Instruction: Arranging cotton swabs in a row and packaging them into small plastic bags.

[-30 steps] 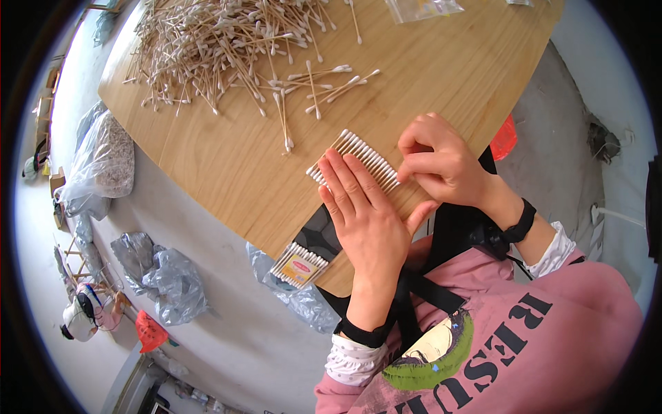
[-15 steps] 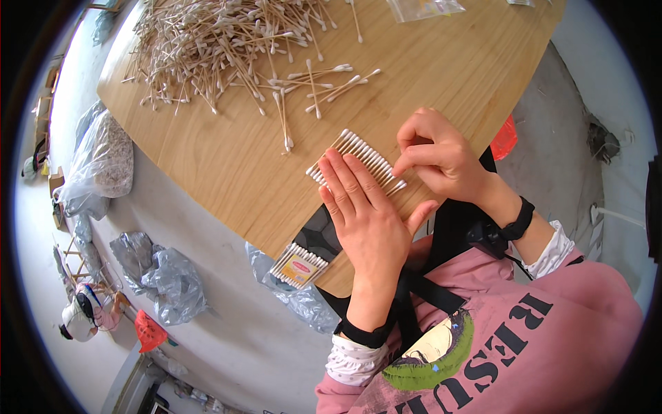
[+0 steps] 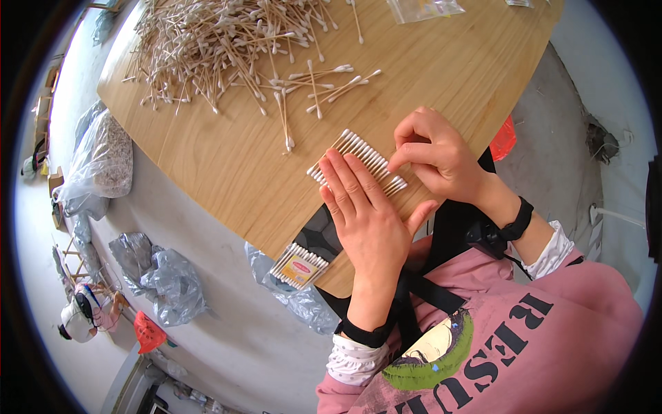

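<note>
A row of cotton swabs (image 3: 367, 150) lies side by side on the wooden table (image 3: 227, 165). My left hand (image 3: 362, 207) rests flat across the row, fingers stretched out, hiding the swabs' middles and part of their near ends. My right hand (image 3: 438, 155) is at the row's right side with its fingers curled in and one fingertip touching the white tips. Beside that fingertip a gap parts a few swabs (image 3: 396, 185) from the others. No swab shows in the curled fingers.
A large heap of loose cotton swabs (image 3: 207, 52) covers the far left of the table, with several strays (image 3: 338, 86) nearer. A small swab pack with a yellow label (image 3: 301, 268) sits at the near left edge. A clear plastic bag (image 3: 424, 8) lies at the far side.
My right fingertip has shifted slightly left along the row. A gap has opened, setting the few swabs at the right end apart. My left hand has stayed in place.
</note>
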`<state>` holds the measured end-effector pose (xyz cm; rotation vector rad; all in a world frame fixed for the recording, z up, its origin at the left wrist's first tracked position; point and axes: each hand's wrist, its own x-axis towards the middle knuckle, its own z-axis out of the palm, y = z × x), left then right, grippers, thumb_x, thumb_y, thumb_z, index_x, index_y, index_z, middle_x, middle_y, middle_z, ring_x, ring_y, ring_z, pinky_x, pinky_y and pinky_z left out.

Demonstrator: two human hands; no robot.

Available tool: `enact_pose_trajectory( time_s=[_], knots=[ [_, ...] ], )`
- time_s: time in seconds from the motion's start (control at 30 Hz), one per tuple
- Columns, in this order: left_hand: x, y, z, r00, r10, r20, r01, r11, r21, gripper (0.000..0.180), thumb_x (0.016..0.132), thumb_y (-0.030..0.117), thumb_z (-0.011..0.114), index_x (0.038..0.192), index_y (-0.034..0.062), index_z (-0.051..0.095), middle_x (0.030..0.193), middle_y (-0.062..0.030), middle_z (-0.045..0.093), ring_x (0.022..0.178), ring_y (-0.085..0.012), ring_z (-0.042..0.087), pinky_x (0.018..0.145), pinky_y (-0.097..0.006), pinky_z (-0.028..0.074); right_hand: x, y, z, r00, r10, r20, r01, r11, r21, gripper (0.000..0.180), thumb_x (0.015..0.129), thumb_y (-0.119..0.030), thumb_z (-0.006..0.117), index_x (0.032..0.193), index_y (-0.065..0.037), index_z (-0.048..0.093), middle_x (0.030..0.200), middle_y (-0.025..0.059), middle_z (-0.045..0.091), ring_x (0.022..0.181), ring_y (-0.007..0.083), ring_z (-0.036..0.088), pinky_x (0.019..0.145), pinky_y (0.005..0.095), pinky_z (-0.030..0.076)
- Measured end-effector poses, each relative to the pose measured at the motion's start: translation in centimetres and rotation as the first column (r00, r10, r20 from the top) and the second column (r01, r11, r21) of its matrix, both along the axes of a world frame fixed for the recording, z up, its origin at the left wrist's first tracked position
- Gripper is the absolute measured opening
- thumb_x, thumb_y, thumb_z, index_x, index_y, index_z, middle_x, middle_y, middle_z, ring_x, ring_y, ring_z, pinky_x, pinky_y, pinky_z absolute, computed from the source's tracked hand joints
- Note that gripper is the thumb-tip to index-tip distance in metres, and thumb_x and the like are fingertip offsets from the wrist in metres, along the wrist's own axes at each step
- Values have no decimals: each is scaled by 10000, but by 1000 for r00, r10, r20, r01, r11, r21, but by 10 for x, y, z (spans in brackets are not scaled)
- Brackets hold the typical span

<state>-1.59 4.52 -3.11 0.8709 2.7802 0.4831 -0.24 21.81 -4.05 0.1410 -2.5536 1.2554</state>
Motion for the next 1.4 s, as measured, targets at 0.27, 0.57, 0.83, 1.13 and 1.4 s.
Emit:
enact_pose_trajectory(
  time_s=[0.27, 0.57, 0.83, 1.13, 1.4],
  knots=[
    [1, 0, 0, 1000, 9, 4, -9, 1000, 18, 1329, 709, 788, 643, 1507, -161, 163, 1612, -324, 125, 1518, -447, 100, 1207, -542, 159, -11, -5, 2, 999, -50, 21, 52, 993, -104, 193, 689, 91, 605, 755, -77, 673, 904, 51, 542, 844, 225, 513, 732, 330, 418],
    [1, 0, -1, 1000, 12, 10, -13, 1000, 15, 1325, 716, 794, 631, 1507, -160, 164, 1614, -321, 117, 1520, -443, 92, 1208, -541, 154, -17, -5, 1, 1000, 1, -23, -1, 1000, 17, 169, 676, 82, 617, 723, -74, 664, 896, 46, 541, 849, 222, 514, 754, 330, 416],
    [1, 1, 1, 1000, 11, 12, -11, 1000, 3, 1331, 712, 802, 627, 1504, -164, 167, 1613, -322, 119, 1518, -445, 99, 1208, -540, 158, -17, -5, -1, 998, -54, -44, 53, 998, -32, 210, 691, 95, 602, 757, -82, 693, 914, 45, 550, 857, 219, 506, 739, 319, 412],
    [1, 0, -1, 1000, 12, 0, -12, 1000, 3, 1337, 710, 805, 628, 1505, -164, 161, 1614, -322, 115, 1519, -444, 92, 1211, -535, 149, -17, -6, 0, 999, -21, -26, 22, 999, 49, 204, 697, 80, 611, 769, -89, 699, 944, 44, 561, 871, 222, 507, 751, 321, 415],
    [0, 0, 0, 1000, 11, 18, -11, 1000, 5, 1340, 716, 808, 619, 1510, -161, 143, 1617, -321, 102, 1522, -440, 79, 1214, -533, 135, -19, -5, -2, 997, -72, -41, 72, 997, -22, 195, 724, 64, 613, 802, -92, 702, 974, 40, 568, 883, 223, 513, 786, 328, 415]
  ],
)
